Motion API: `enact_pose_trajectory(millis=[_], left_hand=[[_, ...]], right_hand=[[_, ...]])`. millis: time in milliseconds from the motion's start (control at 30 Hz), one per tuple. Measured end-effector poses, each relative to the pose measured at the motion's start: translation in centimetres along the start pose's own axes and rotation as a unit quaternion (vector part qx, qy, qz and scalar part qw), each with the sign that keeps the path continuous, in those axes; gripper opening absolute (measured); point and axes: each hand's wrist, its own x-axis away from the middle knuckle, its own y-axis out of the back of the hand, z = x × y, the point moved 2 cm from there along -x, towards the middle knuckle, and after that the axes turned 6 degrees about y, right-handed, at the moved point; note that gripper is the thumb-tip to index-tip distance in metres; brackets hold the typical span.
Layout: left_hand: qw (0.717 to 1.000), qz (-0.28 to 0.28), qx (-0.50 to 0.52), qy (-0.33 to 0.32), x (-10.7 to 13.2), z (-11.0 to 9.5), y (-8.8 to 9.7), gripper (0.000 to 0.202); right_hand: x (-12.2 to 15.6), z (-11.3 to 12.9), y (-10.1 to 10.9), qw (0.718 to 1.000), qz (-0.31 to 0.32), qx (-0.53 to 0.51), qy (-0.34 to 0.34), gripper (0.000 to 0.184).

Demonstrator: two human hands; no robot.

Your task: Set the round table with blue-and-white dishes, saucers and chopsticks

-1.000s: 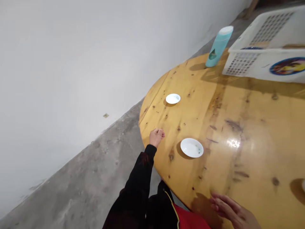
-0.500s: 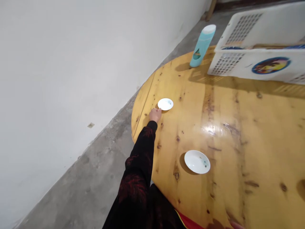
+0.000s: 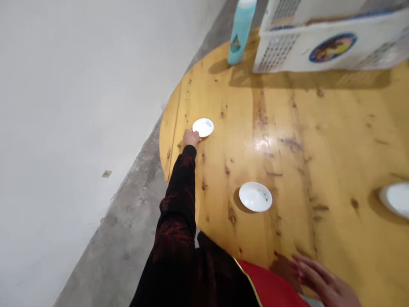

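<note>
My left hand (image 3: 191, 137) is stretched out toward the far left of the round wooden table, its fingers closed on the near rim of a small white bowl (image 3: 203, 127). The fingers under the rim are partly hidden. A second white bowl (image 3: 255, 196) with a small bluish-green pattern inside sits on the table between my two hands. Low in the view, my right hand (image 3: 324, 281) hovers by the near table edge with its fingers stretched out, holding nothing.
Another white bowl (image 3: 398, 199) is cut off at the right edge. At the back of the wooden table (image 3: 303, 115) stand a light-blue bottle (image 3: 242, 34) with a white cap and a white plastic basket (image 3: 287, 53). A white wall (image 3: 79, 85) runs along the left.
The view has shifted, bringing the right-hand bowl and more of my right hand into sight. My left hand stays at the far bowl's rim, which appears in about the same place on the table.
</note>
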Motion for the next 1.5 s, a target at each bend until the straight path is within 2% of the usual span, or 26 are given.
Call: enact_pose_trajectory(millis=[67, 167, 267, 367, 467, 567, 700, 833, 1100, 1233, 1333, 1433, 1500], left_hand=[[1.0, 0.014, 0.002, -0.014, 0.9, 0.6, -0.2, 0.026], [0.993, 0.067, 0.046, -0.088, 4.0, 2.1, -0.4, 0.018], [0.976, 0.154, 0.047, -0.149, 9.5, 4.1, -0.5, 0.018], [0.956, 0.229, -0.002, -0.185, 15.4, 6.0, -0.9, 0.023], [0.939, 0.244, -0.082, -0.23, 19.8, 6.9, -1.6, 0.029], [0.92, 0.228, -0.168, -0.27, 22.2, 7.1, -2.5, 0.03], [0.9, 0.225, -0.25, -0.277, 23.3, 7.1, -3.7, 0.025], [0.886, 0.227, -0.298, -0.274, 23.5, 7.4, -4.6, 0.021], [0.859, 0.232, -0.37, -0.266, 23.5, 7.6, -5.3, 0.029], [0.849, 0.228, -0.388, -0.276, 23.2, 7.4, -5.3, 0.03], [0.846, 0.218, -0.392, -0.288, 22.7, 7.3, -5.0, 0.028], [0.853, 0.202, -0.374, -0.304, 22.0, 7.4, -4.8, 0.023], [0.862, 0.219, -0.344, -0.302, 21.3, 7.6, -4.9, 0.021]], right_hand=[[-0.4, 1.6, -0.4, 0.999, -0.025, -0.028, 0.0, 0.056], [-1.9, 3.6, -0.9, 0.996, -0.052, -0.069, 0.011, 0.049], [-4.0, 5.9, -1.3, 0.991, -0.076, -0.098, 0.048, 0.043], [-5.8, 9.0, -2.0, 0.985, -0.086, -0.111, 0.099, 0.043], [-7.0, 11.9, -3.1, 0.98, -0.087, -0.073, 0.164, 0.045], [-7.8, 13.1, -4.4, 0.975, -0.08, -0.029, 0.205, 0.048], [-8.8, 12.7, -5.6, 0.973, -0.087, -0.005, 0.216, 0.039], [-9.6, 12.1, -5.7, 0.974, -0.101, 0.042, 0.199, 0.025], [-10.2, 11.7, -5.9, 0.957, -0.145, 0.143, 0.205, 0.025], [-10.6, 11.5, -6.0, 0.956, -0.155, 0.142, 0.205, 0.027], [-10.8, 11.8, -6.0, 0.965, -0.142, 0.117, 0.185, 0.025], [-11.0, 12.3, -6.2, 0.975, -0.122, 0.07, 0.173, 0.023], [-11.3, 12.5, -6.5, 0.977, -0.108, 0.042, 0.177, 0.022]])
